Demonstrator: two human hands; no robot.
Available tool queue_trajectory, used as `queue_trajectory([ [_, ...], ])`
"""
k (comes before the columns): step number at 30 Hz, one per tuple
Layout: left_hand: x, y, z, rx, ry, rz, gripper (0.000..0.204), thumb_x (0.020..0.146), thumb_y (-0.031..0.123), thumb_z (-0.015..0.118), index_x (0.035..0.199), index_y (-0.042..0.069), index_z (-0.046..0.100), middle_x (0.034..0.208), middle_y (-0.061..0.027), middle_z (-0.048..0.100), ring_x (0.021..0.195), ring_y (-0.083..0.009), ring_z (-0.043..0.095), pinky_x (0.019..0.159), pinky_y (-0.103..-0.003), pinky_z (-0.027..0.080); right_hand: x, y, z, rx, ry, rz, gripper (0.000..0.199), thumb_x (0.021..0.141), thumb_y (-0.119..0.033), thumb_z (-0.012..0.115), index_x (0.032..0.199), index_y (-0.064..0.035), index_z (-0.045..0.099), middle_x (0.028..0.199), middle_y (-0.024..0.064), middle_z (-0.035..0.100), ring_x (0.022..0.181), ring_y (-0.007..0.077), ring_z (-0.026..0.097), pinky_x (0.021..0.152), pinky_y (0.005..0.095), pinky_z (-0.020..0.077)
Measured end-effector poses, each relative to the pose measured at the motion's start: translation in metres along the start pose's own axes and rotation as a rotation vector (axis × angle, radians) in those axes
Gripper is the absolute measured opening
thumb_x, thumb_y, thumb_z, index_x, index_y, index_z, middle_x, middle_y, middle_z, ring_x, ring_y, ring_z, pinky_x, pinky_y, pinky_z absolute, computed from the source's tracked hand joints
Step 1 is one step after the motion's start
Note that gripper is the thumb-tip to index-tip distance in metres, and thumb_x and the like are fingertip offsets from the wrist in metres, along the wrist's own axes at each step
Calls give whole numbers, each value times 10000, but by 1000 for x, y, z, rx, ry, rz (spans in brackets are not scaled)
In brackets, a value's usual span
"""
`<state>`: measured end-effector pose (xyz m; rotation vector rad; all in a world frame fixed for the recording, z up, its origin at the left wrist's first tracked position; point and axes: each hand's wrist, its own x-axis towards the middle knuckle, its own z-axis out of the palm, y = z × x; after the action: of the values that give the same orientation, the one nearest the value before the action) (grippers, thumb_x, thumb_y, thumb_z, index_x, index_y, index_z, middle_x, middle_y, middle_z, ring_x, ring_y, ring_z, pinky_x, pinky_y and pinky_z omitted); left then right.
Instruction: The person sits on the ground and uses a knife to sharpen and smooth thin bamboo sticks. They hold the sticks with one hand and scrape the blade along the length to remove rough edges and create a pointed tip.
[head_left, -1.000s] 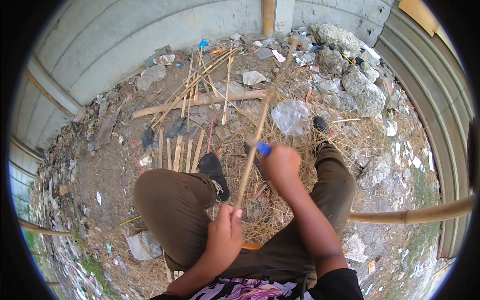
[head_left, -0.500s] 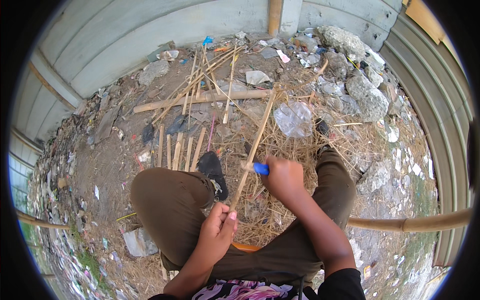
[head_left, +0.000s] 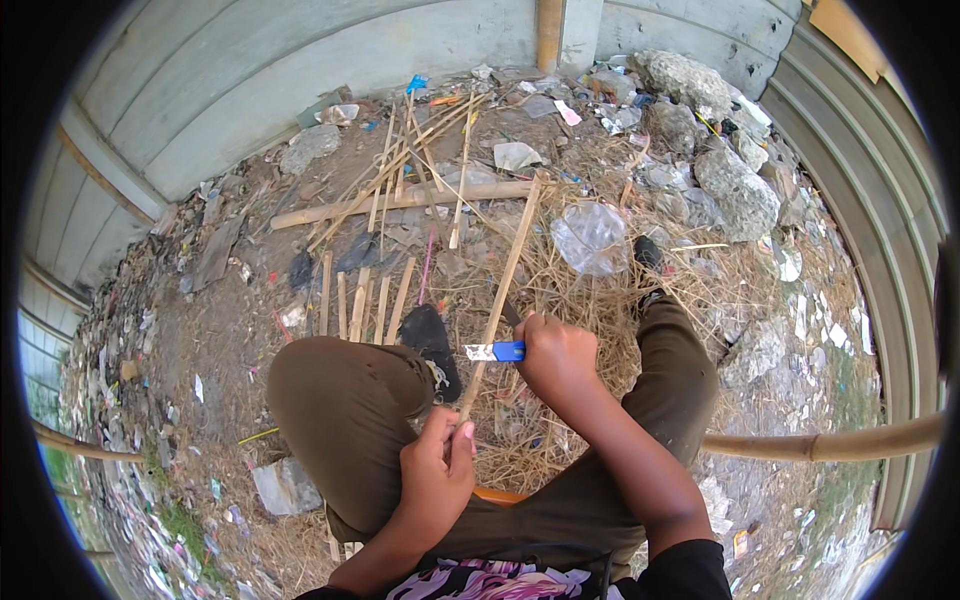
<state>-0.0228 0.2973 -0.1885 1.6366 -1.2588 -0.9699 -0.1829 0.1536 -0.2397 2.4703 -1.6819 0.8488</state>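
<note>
A long, pale bamboo strip (head_left: 513, 262) slants away from me between my knees. My left hand (head_left: 440, 465) pinches its near end between thumb and fingers. My right hand (head_left: 557, 350) is closed round a blue-handled knife (head_left: 508, 351), just right of the strip. From this fist a blue part with a whitish, speckled end reaches left across the strip. A dark, blade-like piece also points up and away beside the strip; how the two parts join is hidden by my fingers.
Several short bamboo pieces (head_left: 357, 303) lie beyond my left knee, near my dark shoe (head_left: 430, 345). Farther off, long strips cross a thick bamboo pole (head_left: 300, 215). Dry straw, a clear plastic bag (head_left: 590, 238) and concrete rubble (head_left: 735, 190) lie right of them. A bamboo pole (head_left: 820, 446) extends at right.
My right hand has drawn the knife slightly down the strip toward me. The strip's far end has shifted a little left. My left hand keeps its pinch on the near end.
</note>
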Motion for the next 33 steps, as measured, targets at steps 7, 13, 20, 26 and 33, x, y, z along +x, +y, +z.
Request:
queue_trajectory([
  [7, 0, 4, -1, 60, 11, 53, 102, 992, 59, 606, 941, 11, 532, 656, -54, 600, 549, -70, 551, 524, -270, 436, 19, 14, 15, -24, 81, 13, 243, 921, -169, 606, 698, -74, 609, 589, 91, 615, 459, 266, 620, 419, 386, 479],
  [13, -17, 4, 3, 85, -136, -40, 92, 1018, 74, 581, 979, 2, 539, 715, -25, 608, 665, -22, 551, 589, -225, 439, 62, 53, 8, -25, -82, 430, 212, 851, -221, 648, 745, -47, 704, 732, 179, 703, 643, 359, 709, 593, 464, 560],
  [20, -13, -10, 7, -60, -285, -81, 65, 1022, 75, 563, 1035, 26, 522, 778, -17, 591, 670, -28, 511, 561, -223, 412, 66, 114, 14, 537, -258, 642, 173, 852, -132, 608, 696, -59, 624, 644, 136, 630, 518, 261, 615, 471, 388, 449],
  [26, 1, 14, -20, -875, -463, -641, 52, 1044, 96, 513, 1068, 70, 475, 843, -10, 449, 625, -41, 360, 509, -187, 300, 72, 85, -4, 1440, -342, 789, 277, 911, -177, 636, 679, -77, 523, 522, 17, 454, 403, 156, 419, 406, 319, 317],
  [33, 3, 2, -21, -862, -264, -488, 119, 1017, 79, 582, 1049, 69, 467, 828, -4, 493, 634, -34, 389, 496, -187, 298, 8, 4, -12, 245, -201, 64, 93, 788, -177, 717, 745, -99, 692, 629, 136, 655, 604, 351, 683, 560, 440, 544],
])
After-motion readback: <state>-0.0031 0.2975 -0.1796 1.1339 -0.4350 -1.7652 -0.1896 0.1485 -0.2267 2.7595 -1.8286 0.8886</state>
